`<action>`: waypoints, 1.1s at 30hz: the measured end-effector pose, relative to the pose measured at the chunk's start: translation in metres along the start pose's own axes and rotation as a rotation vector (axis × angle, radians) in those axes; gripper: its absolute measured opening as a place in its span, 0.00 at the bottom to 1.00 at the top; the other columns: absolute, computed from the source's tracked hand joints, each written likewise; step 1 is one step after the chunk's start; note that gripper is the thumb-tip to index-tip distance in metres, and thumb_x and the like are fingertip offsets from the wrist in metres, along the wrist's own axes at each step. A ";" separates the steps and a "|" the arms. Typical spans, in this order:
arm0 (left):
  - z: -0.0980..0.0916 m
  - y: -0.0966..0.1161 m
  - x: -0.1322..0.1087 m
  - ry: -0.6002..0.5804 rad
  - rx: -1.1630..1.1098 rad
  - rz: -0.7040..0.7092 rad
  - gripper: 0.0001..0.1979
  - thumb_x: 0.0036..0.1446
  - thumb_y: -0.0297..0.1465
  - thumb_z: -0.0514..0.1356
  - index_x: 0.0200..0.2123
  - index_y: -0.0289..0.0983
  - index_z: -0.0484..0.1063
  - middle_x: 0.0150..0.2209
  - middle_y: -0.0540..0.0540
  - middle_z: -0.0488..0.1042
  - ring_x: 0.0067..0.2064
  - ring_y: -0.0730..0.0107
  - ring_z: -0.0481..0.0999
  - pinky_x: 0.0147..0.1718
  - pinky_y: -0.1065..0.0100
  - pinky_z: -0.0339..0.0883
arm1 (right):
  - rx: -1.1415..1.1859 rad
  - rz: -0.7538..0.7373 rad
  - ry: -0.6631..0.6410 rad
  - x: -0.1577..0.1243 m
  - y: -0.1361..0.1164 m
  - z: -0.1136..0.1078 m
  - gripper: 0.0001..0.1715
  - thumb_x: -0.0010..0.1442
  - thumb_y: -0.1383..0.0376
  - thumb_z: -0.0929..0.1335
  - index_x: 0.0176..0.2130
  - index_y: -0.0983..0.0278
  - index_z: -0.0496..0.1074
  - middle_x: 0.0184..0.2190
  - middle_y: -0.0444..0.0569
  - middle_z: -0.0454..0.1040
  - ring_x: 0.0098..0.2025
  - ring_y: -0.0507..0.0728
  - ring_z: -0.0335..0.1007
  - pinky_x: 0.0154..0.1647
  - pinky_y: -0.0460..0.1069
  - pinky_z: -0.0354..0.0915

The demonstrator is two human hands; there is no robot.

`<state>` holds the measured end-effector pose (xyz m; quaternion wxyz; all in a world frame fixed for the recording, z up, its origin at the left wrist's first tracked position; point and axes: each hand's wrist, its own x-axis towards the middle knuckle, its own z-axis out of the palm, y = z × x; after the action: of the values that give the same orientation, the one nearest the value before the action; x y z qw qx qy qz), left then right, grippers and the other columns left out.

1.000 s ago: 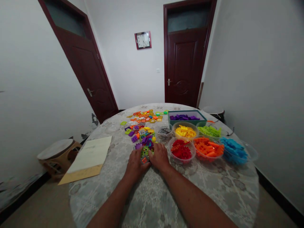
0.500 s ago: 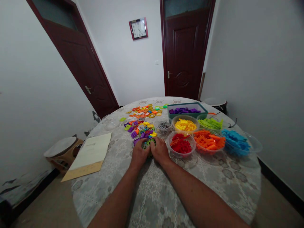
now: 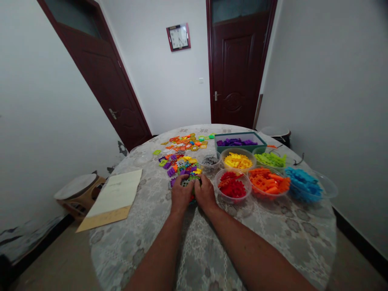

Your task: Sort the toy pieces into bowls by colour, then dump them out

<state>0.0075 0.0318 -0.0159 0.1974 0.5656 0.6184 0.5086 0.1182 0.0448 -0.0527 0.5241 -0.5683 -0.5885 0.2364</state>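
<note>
I count, R of R hand (image 3: 206, 194): 6 bowls (image 3: 218, 193), 1 box (image 3: 244, 148); L of L hand (image 3: 181, 196): 1 pad (image 3: 117, 190). Both hands curled, pinching pcs (image 3: 186, 183) (count unclear) btwn them; forearms (image 3: 160, 250) fwd.

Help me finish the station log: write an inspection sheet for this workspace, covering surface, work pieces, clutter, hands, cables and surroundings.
Surface: round table, patterned grey covering.
Work pieces: joined plastic pieces between the hands, partly hidden; sorted pieces in six clear bowls; purple ones in a green-edged box.
Clutter: loose pieces scattered beyond the hands; paper sheet at left.
Hands: left hand and right hand close together, fingers curled around the joined pieces.
Cables: thin dark strand behind the blue-piece bowl; cannot tell whether it is a cable.
Surroundings: two dark-red doors, wall clock.
</note>
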 end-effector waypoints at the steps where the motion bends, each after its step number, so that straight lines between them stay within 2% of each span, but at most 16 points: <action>1: 0.001 0.001 0.000 0.010 -0.017 0.000 0.17 0.58 0.37 0.66 0.49 0.38 0.78 0.50 0.39 0.81 0.54 0.53 0.80 0.60 0.53 0.68 | 0.007 0.011 -0.003 0.000 -0.001 -0.001 0.15 0.68 0.63 0.62 0.48 0.62 0.75 0.46 0.55 0.80 0.49 0.62 0.75 0.54 0.54 0.67; 5: 0.003 0.001 -0.003 0.035 -0.096 -0.014 0.24 0.57 0.36 0.67 0.57 0.38 0.76 0.55 0.38 0.79 0.58 0.52 0.78 0.64 0.52 0.66 | 0.053 0.016 -0.001 -0.001 -0.003 -0.002 0.15 0.67 0.60 0.61 0.45 0.61 0.75 0.43 0.53 0.80 0.46 0.62 0.75 0.53 0.54 0.67; 11: -0.002 -0.001 -0.009 0.008 -0.224 -0.041 0.19 0.57 0.36 0.68 0.51 0.38 0.80 0.56 0.37 0.80 0.60 0.48 0.77 0.65 0.51 0.63 | 0.141 0.034 0.008 -0.003 -0.005 -0.002 0.18 0.68 0.54 0.62 0.46 0.60 0.75 0.43 0.51 0.81 0.45 0.62 0.76 0.50 0.53 0.67; 17: -0.005 0.001 -0.008 0.021 -0.391 -0.058 0.17 0.56 0.35 0.70 0.49 0.41 0.81 0.54 0.41 0.81 0.59 0.52 0.77 0.65 0.54 0.61 | 0.182 0.004 0.011 -0.011 -0.014 -0.003 0.21 0.70 0.52 0.61 0.46 0.61 0.74 0.42 0.52 0.81 0.44 0.62 0.76 0.48 0.53 0.67; 24: -0.009 0.002 -0.010 0.016 -0.594 -0.118 0.16 0.54 0.34 0.71 0.47 0.41 0.81 0.49 0.43 0.81 0.51 0.56 0.79 0.57 0.60 0.67 | 0.169 -0.131 0.011 -0.017 -0.020 -0.006 0.20 0.72 0.51 0.62 0.48 0.62 0.74 0.44 0.52 0.80 0.47 0.62 0.76 0.51 0.54 0.67; 29: -0.002 -0.003 -0.010 -0.049 -0.813 -0.238 0.22 0.52 0.37 0.73 0.51 0.41 0.79 0.46 0.45 0.82 0.44 0.60 0.80 0.47 0.62 0.72 | 0.170 -0.173 0.013 -0.019 -0.021 -0.006 0.20 0.72 0.51 0.62 0.50 0.62 0.74 0.44 0.52 0.79 0.47 0.61 0.76 0.50 0.54 0.68; 33: 0.002 -0.008 -0.009 -0.066 -0.929 -0.291 0.26 0.48 0.38 0.76 0.50 0.40 0.78 0.46 0.45 0.82 0.42 0.62 0.81 0.43 0.64 0.74 | 0.136 -0.186 0.014 -0.019 -0.021 -0.006 0.20 0.72 0.51 0.63 0.49 0.62 0.74 0.43 0.52 0.79 0.46 0.62 0.76 0.50 0.55 0.68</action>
<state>0.0074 0.0259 -0.0260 0.5176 0.3413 0.3919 0.6797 0.1111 0.0202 -0.0389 0.5853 -0.4758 -0.6178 0.2223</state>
